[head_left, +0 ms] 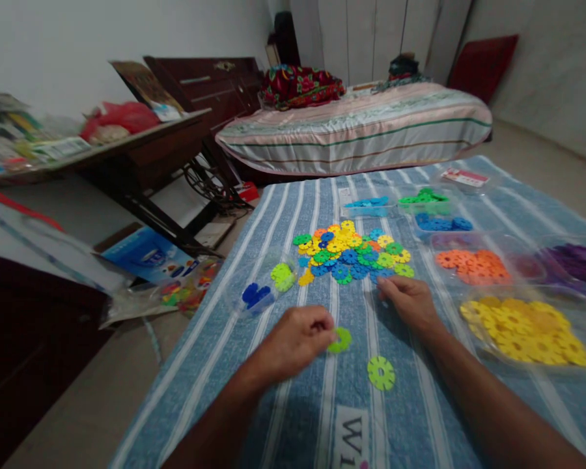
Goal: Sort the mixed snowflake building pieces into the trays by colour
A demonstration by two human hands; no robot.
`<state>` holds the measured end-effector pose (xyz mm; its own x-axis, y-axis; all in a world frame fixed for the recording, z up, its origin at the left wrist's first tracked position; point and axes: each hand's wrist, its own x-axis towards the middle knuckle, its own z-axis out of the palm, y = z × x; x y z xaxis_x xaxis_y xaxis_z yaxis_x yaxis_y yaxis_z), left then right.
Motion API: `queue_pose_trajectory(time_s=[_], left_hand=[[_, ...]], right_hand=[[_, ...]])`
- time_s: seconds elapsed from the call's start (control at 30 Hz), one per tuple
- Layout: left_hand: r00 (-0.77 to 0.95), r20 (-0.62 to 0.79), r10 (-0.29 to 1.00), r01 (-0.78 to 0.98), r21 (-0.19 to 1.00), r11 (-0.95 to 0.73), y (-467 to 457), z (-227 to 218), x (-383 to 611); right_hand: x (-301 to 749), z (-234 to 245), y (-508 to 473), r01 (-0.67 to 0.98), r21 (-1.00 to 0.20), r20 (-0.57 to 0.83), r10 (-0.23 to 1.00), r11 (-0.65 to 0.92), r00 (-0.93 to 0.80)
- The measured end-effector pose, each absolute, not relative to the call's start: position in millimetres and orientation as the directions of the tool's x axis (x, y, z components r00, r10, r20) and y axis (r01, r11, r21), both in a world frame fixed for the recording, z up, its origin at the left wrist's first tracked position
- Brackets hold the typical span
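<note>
Two hands are at work above the striped cloth [293, 430], with a mixed pile [346, 251] of notched discs just beyond them. Thumb and fingers of the left hand [300, 335] are drawn together and appear to pinch one lime disc [342, 340] by its near rim; the disc juts out toward the right hand [410, 303]. That hand reaches to the near edge of the pile, fingertips by its blue discs; whether they grip one I cannot tell.

Another lime disc, the loose one [381, 384], lies flat on the cloth, nearer the body and between the forearms. Beyond the left hand, to its left, are dark-blue discs [256, 296] and lime discs [283, 277] in clear plastic. To the right of the right hand are orange discs [473, 266] and yellow discs [527, 332], kept by color.

The step in hand looks like handling single discs, one at the left fingertips, with the right hand at the pile. Such thin, overlapping pieces would seem to call for a fine pinch at one rim, leaving neighbors undisturbed.
</note>
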<state>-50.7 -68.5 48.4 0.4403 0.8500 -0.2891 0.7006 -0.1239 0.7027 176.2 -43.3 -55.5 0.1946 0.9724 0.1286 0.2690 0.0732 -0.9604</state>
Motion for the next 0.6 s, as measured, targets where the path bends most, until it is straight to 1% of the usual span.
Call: queue_pose_trajectory(time_s=[0.07,0.1,0.17,0.2,0.3,0.5,0.6], left_hand=[[0.263,-0.092,0.960,0.750,0.645,-0.143,-51,64,-72],[0.167,0.014,0.986,0.796,0.589,-0.143,-41,70,-83],[0.030,0.150,0.988,0.878,0.468,-0.098,-20,76,-104],[-0.001,0.171,0.985,0.902,0.426,-0.073,-10,76,-113],[0.014,0.111,0.994,0.930,0.364,-0.054,14,65,-128],[0.121,-0.052,0.991,0.941,0.324,-0.098,37,42,-129],[0.141,-0.079,0.987,0.958,0.261,-0.116,42,43,-128]], right_hand=[[176,-55,-43,0.270,-0.960,0.126,0.973,0.071,0.192],[175,-55,-43,0.268,-0.961,0.124,0.974,0.070,0.190],[175,-54,-43,0.263,-0.962,0.122,0.974,0.070,0.189],[174,-54,-43,0.259,-0.963,0.120,0.975,0.069,0.189],[174,-55,-43,0.252,-0.966,0.112,0.975,0.062,0.189],[175,-55,-43,0.249,-0.967,0.103,0.979,0.057,0.178],[175,-55,-43,0.254,-0.965,0.108,0.979,0.061,0.174]])
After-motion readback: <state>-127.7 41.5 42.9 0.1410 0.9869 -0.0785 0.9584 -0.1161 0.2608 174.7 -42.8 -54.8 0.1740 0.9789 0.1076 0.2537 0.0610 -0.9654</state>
